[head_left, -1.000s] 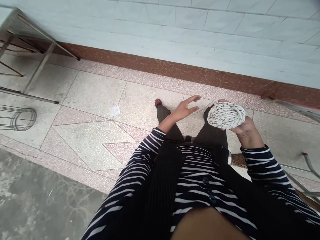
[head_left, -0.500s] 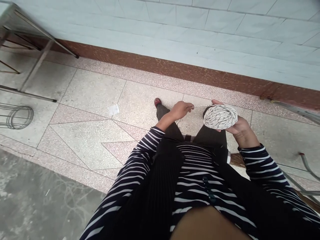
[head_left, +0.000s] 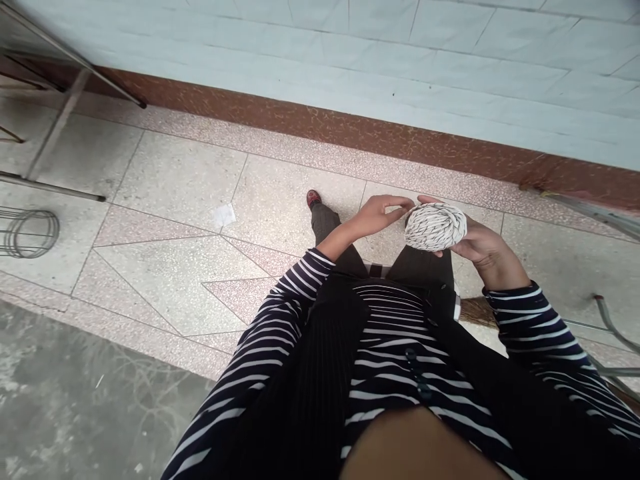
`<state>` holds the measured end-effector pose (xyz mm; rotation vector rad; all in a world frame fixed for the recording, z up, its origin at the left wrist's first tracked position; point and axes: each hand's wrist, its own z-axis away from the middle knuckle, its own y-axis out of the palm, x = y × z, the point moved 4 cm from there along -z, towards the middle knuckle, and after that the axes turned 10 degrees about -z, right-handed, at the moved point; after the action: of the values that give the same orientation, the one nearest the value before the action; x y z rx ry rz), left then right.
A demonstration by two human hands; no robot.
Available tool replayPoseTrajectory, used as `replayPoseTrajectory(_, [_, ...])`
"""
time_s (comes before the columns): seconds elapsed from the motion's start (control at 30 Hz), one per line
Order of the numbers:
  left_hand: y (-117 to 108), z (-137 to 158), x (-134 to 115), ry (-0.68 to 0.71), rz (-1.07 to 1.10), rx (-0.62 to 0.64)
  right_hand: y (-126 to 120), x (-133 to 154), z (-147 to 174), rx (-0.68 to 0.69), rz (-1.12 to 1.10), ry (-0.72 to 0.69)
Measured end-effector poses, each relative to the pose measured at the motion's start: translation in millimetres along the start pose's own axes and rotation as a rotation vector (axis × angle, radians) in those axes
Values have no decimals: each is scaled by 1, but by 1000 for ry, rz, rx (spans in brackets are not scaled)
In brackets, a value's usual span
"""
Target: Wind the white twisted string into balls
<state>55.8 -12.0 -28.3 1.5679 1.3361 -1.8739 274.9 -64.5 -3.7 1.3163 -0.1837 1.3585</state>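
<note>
My right hand (head_left: 477, 241) is closed around a ball of white cord (head_left: 435, 227) with dark flecks, its strands wound in slanting layers. The thumb side and some fingertips show at the ball's edges, and the other fingers are hidden behind it. My left hand (head_left: 383, 215) is at the left edge of the ball. Its thumb and index finger come together at the tips in a pinch by the cord, though the strand between them is too fine to make out clearly.
A tiled wall (head_left: 300, 53) with a brown base strip runs across the front. To the left stand a metal-legged table (head_left: 60, 123) and a wire rack (head_left: 33, 233). A white paper scrap (head_left: 225, 215) lies on the floor. Bent metal tubing (head_left: 607, 317) is at right, near straw-like bristles (head_left: 477, 311).
My left hand has moved right, up against the ball. The stretch of cord seen between hand and ball before no longer shows. The ball has turned slightly in my right hand.
</note>
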Motion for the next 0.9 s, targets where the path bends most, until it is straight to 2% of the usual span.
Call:
replayPoseTrajectory(0.1, [5,0,0,-19,146,139,1,-4,-2,49,-57,1])
replayPoseTrajectory(0.17, [7,1,1,-39,152,172,3,-5,-4,106,-87,12])
replayPoseTrajectory(0.27, [4,1,3,-7,30,97,5,-7,-4,146,-101,28])
replayPoseTrajectory(0.37, [-3,1,9,13,-76,10,8,-9,-3,122,-117,12])
replayPoseTrajectory(0.47, [0,2,17,-12,-141,46,13,-5,-3,84,-129,-20])
replayPoseTrajectory(0.57, [11,8,24,-68,-155,115,14,13,-2,-7,-67,-73])
replayPoseTrajectory(0.73, [25,35,32,-235,-212,223,-1,64,0,-272,32,-257])
replayPoseTrajectory(0.83, [23,52,18,-229,-209,310,-13,78,-11,-385,173,-337])
replayPoseTrajectory(0.9, [16,57,-1,-168,-228,338,-21,72,-25,-497,358,-361])
